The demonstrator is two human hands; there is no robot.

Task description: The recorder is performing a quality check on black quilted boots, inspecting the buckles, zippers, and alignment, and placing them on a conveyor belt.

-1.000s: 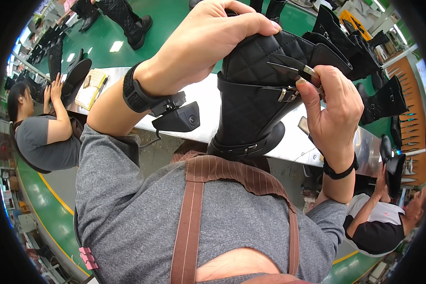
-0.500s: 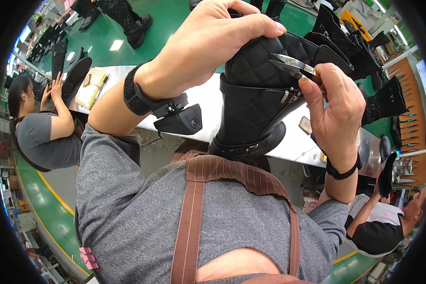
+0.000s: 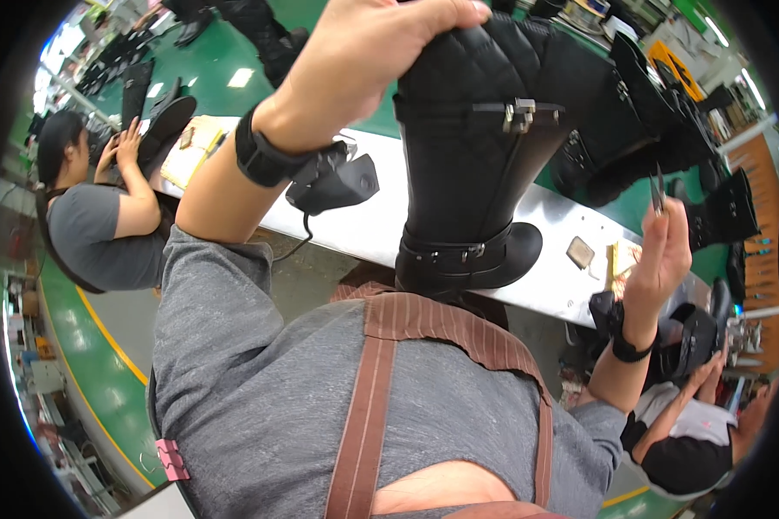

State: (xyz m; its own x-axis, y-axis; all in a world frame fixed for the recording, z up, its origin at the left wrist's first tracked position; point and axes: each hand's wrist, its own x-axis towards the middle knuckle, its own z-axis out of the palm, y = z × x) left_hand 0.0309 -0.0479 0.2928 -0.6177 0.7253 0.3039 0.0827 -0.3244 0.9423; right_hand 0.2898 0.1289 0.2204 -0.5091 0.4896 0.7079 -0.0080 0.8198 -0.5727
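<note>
A tall black boot (image 3: 467,190) stands upright on the white-metal bench in front of me, its toe pointing right. Quilting covers its upper shaft, and buckled straps cross the shaft and the ankle. My left hand (image 3: 368,60) is closed on the boot's top edge, thumb on the near side; its other fingers are partly hidden. Off to the right, apart from the boot, my right hand (image 3: 658,259) grips small metal thread snips (image 3: 657,197), with the blades pointing up.
The bench (image 3: 363,221) bears a small brownish block (image 3: 580,253) and a yellow-edged item (image 3: 619,264) on the right. A notepad (image 3: 192,154) lies left. More black boots (image 3: 632,121) stand beyond. One person (image 3: 104,195) sits left, another (image 3: 688,432) works right.
My right hand and the snips have moved away from the boot's upper shaft, rightward and down. The boot has turned, bringing its strap buckle toward me; my left hand still holds its top.
</note>
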